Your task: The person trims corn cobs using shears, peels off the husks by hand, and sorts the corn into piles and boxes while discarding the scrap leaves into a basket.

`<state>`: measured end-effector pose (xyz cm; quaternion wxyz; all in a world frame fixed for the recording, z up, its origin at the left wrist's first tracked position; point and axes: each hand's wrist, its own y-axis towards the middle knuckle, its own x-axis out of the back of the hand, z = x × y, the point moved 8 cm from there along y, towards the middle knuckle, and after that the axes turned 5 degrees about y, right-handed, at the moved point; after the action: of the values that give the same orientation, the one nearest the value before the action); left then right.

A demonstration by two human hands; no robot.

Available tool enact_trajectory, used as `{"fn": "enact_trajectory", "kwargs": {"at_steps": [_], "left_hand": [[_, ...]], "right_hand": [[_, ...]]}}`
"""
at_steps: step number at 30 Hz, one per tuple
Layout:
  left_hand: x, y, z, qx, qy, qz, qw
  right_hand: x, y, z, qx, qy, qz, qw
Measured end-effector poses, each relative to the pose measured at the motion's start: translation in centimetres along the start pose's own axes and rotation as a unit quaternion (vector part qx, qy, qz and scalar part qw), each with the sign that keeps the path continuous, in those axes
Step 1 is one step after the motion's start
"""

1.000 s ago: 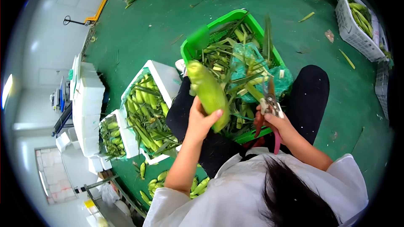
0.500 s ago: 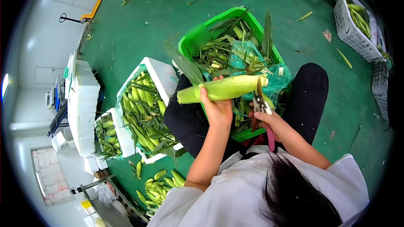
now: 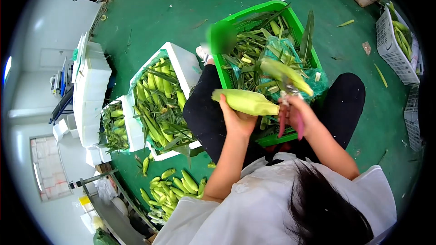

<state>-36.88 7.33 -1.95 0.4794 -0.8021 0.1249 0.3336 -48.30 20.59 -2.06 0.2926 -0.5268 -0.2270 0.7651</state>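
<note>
My left hand [image 3: 239, 121] is wrapped round the lower side of an ear of corn [image 3: 247, 101] in pale green husk, its narrower end pointing right. Pruning shears [image 3: 299, 126] with pink handles are gripped in my right hand [image 3: 303, 112], close to that end of the ear. Just above the shears' blades, a blurred strip of green husk [image 3: 286, 75] is separate from the ear; whether the right hand touches it I cannot tell. Beneath both hands stands a green basket [image 3: 268, 7] full of husks and leaves, with a teal plastic bag [image 3: 319, 80] on its right side.
White foam boxes [image 3: 184, 70] of unhusked corn stand at the left. Several trimmed ears [image 3: 175, 190] lie piled on the green floor beside my left elbow. White crates [image 3: 393, 47] line the right. A metal cart [image 3: 113, 218] is at lower left.
The large leaf at the ear's left end is no longer on it. A husk strip now hangs above the shears, whose handles have spread apart. The view has shifted slightly.
</note>
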Motion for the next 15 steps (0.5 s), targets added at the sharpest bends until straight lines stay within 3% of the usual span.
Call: {"fn": "enact_trajectory", "kwargs": {"at_steps": [2, 4, 6, 8, 10, 12, 13, 15], "left_hand": [[-0.8, -0.4, -2.5, -0.05, 0.065, 0.034, 0.996], [-2.6, -1.8, -4.6, -0.125, 0.152, 0.078, 0.977], [-4.0, -2.8, -5.8, -0.17, 0.236, 0.141, 0.946], [-5.6, -4.3, -6.2, -0.221, 0.384, 0.19, 0.876], [-6.6, -5.6, -5.4, -0.256, 0.525, 0.163, 0.795], [-8.5, -7.2, -4.8, -0.428, 0.626, 0.203, 0.62], [-9.0, -7.8, -4.3, -0.45, 0.639, 0.209, 0.588], [-10.0, -8.8, -3.9, -0.486, 0.628, 0.197, 0.575]], "right_hand": [[3.9, 0.7, -0.9, -0.069, 0.05, -0.026, 0.996], [5.3, -0.6, -1.7, -0.079, -0.041, -0.049, 0.995], [2.1, -3.0, -0.3, -0.029, -0.166, 0.024, 0.985], [-1.2, -4.9, 1.8, 0.057, -0.208, 0.029, 0.976], [-3.5, -6.0, 3.3, 0.099, -0.189, 0.027, 0.977], [-6.8, -7.2, 4.5, 0.127, -0.19, 0.063, 0.971], [-7.9, -7.7, 4.8, 0.133, -0.201, 0.071, 0.968], [-10.1, -8.9, 5.1, 0.147, -0.197, 0.088, 0.965]]}}
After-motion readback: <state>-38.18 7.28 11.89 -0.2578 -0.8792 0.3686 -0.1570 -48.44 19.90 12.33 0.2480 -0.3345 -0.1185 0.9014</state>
